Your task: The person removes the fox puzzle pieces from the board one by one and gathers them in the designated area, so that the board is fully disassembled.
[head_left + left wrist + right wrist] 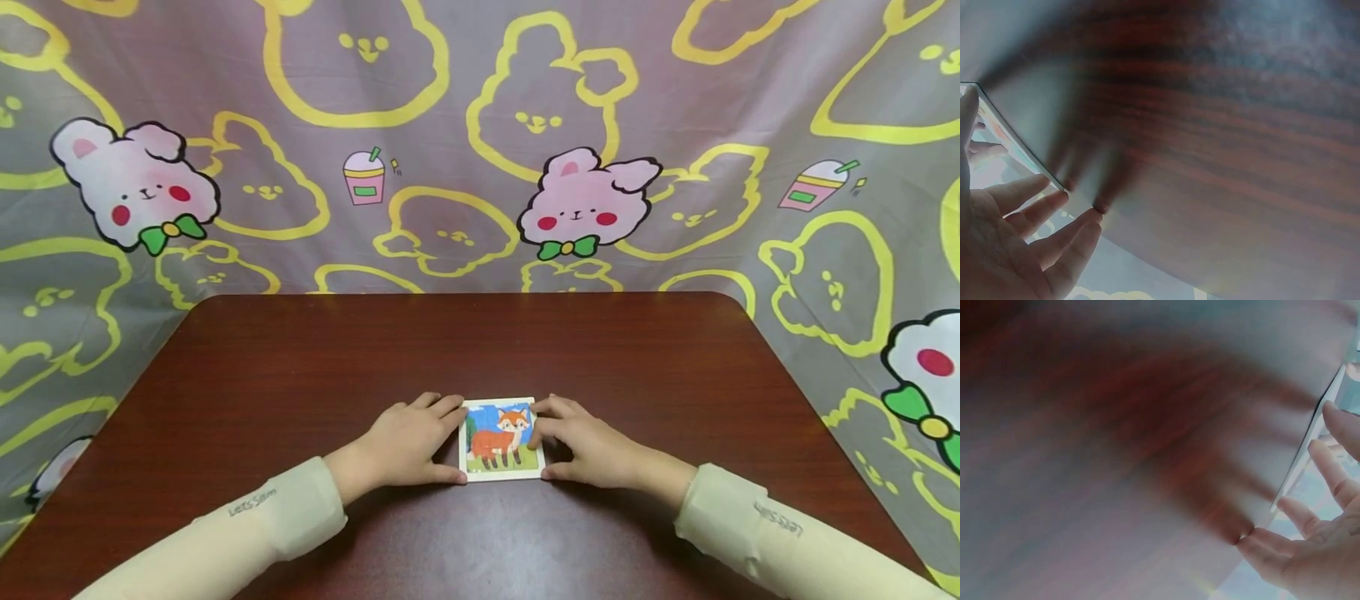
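A small square fox picture puzzle (500, 442) with a white frame lies flat on the dark red-brown table. It shows an orange fox on grass under a blue sky. My left hand (416, 442) rests along its left edge, thumb at the near corner and fingers spread by the far one. On the opposite side, my right hand (588, 446) touches the right edge, its thumb at the near corner and one fingertip over the picture. Both wrist views show the fingers of the left hand (1029, 237) and right hand (1310, 531) extended towards the white frame.
The wooden table (465, 342) has rounded far corners. Behind it and along both sides hangs a grey curtain (450, 150) printed with yellow outlines, pink rabbits and drink cups.
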Tool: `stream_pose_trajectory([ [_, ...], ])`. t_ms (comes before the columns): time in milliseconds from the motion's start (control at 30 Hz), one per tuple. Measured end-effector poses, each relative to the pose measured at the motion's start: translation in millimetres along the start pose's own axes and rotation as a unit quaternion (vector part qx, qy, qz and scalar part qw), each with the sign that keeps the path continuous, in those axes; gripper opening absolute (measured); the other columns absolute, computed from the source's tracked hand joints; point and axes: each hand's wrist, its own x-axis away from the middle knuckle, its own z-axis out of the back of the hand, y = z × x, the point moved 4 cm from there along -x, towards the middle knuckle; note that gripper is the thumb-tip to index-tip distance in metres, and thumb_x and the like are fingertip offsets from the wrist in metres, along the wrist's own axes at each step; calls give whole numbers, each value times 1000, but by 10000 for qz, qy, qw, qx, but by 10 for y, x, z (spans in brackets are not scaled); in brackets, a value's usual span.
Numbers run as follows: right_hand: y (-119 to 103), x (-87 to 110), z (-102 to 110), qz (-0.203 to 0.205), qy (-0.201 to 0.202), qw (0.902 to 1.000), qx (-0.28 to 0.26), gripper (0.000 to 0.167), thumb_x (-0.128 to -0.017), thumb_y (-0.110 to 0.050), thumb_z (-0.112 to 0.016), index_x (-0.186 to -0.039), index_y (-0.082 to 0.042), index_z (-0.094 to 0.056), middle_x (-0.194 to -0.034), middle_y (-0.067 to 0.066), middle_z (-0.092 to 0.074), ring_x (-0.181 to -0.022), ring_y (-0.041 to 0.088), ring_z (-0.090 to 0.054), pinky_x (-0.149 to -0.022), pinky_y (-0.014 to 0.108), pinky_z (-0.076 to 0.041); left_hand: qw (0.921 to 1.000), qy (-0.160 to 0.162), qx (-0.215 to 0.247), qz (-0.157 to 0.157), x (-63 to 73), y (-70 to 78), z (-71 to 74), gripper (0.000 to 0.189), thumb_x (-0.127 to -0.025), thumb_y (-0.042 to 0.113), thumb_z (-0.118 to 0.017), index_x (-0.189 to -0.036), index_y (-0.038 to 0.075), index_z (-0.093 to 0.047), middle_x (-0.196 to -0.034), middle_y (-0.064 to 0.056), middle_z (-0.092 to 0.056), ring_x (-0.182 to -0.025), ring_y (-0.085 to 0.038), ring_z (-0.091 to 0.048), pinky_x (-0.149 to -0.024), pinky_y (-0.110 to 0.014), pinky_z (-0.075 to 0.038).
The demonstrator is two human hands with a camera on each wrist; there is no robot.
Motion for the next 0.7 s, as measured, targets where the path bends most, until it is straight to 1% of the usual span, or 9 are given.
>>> stream_pose_trajectory([
  [33,-9,2,6,-4,-10,10000,-11,26,-80,-20,-83,-98,-23,-65,-141,14,-52,-139,54,-35,-106,65,-37,10000,14,15,-3,2,2,0,93,-80,75,-62,-144,10,-51,-150,-6,-49,-132,-30,-52,-85,-46,-56],
  [167,-28,-29,22,11,20,10000,58,25,-80,-21,-83,-99,-22,-67,-138,13,-53,-132,44,-44,-101,56,-42,9997,36,235,70,1,-10,1,92,-79,73,-65,-145,10,-51,-150,-5,-49,-133,-29,-50,-84,-47,-55],
  [267,-45,-104,43,15,84,9999,116,25,-82,-22,-82,-103,-21,-69,-131,9,-56,-120,34,-49,-94,48,-44,9980,15,555,292,-2,-31,-2,93,-79,71,-67,-147,11,-48,-151,-6,-48,-135,-28,-49,-87,-49,-54],
  [300,-54,-140,55,10,106,9999,102,25,-82,-20,-81,-104,-20,-69,-128,7,-56,-118,32,-49,-94,48,-44,9972,34,647,374,-5,-36,-1,93,-79,70,-68,-148,10,-47,-152,-6,-47,-135,-28,-48,-88,-50,-54],
  [400,-87,-284,78,19,123,9999,-41,26,-83,-19,-80,-107,-17,-70,-118,4,-59,-109,28,-50,-90,43,-44,9947,53,845,588,-3,-49,-6,96,-79,71,-67,-149,9,-44,-153,-7,-46,-136,-30,-47,-91,-52,-52],
  [500,-109,-461,85,130,111,9998,-123,27,-83,-16,-79,-108,-13,-70,-107,5,-60,-98,24,-53,-85,37,-44,9931,47,963,668,-15,-53,-20,99,-78,72,-67,-151,8,-42,-153,-8,-46,-138,-32,-45,-91,-55,-51],
  [600,-120,-638,64,196,-51,9996,-198,28,-84,-15,-78,-110,-9,-70,-99,7,-60,-88,20,-53,-79,29,-43,9907,-45,1151,722,-19,-59,-43,101,-78,72,-68,-152,9,-40,-155,-7,-43,-140,-34,-41,-92,-58,-50],
  [700,-116,-779,25,64,-352,9985,-417,29,-85,-15,-78,-112,-8,-69,-95,6,-57,-81,17,-51,-72,24,-42,9880,-120,1341,758,-16,-71,-61,102,-77,71,-70,-153,10,-39,-157,-5,-40,-143,-34,-38,-93,-59,-49],
])
